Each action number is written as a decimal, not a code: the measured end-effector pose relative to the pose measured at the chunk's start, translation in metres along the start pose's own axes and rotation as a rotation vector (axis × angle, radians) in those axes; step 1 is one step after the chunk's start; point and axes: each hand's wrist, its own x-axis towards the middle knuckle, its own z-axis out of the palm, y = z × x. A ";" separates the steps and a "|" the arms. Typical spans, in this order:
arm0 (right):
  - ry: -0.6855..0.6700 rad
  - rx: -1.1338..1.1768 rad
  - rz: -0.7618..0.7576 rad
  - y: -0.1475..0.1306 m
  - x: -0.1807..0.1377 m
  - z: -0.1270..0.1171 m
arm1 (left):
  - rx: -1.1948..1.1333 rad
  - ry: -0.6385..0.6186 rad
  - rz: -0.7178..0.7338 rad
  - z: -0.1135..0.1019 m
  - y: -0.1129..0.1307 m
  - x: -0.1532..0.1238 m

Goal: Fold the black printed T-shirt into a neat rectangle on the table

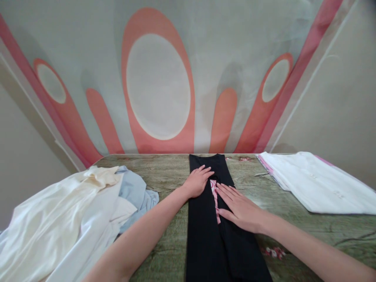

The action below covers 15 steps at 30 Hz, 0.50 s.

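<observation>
A long black garment (205,243) lies folded lengthwise down the middle of the wood-patterned table (164,172), running from the far edge toward me. A pink and white strip (215,196) shows along its centre fold. My left hand (197,181) rests flat on the garment's left side near the far end, fingers stretched out. My right hand (239,207) lies flat on the right side, fingers spread, touching the pink strip. Neither hand grips anything.
A heap of white and cream clothes (58,223) with a pale blue piece (135,192) fills the table's left. A folded white garment (320,184) with a pink edge lies at the right. A wall hanging with orange ovals (158,86) stands behind.
</observation>
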 end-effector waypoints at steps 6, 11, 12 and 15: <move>-0.111 0.133 -0.074 -0.032 -0.053 -0.008 | 0.010 -0.024 -0.011 0.005 0.000 0.000; -0.253 0.353 -0.069 -0.066 -0.087 -0.033 | 0.017 -0.028 -0.025 0.009 0.001 0.000; -0.286 0.388 -0.064 -0.073 -0.091 -0.041 | 0.019 -0.030 -0.021 0.010 0.001 0.000; -0.394 0.466 -0.090 -0.083 -0.099 -0.063 | 0.021 -0.038 -0.010 0.012 0.000 0.001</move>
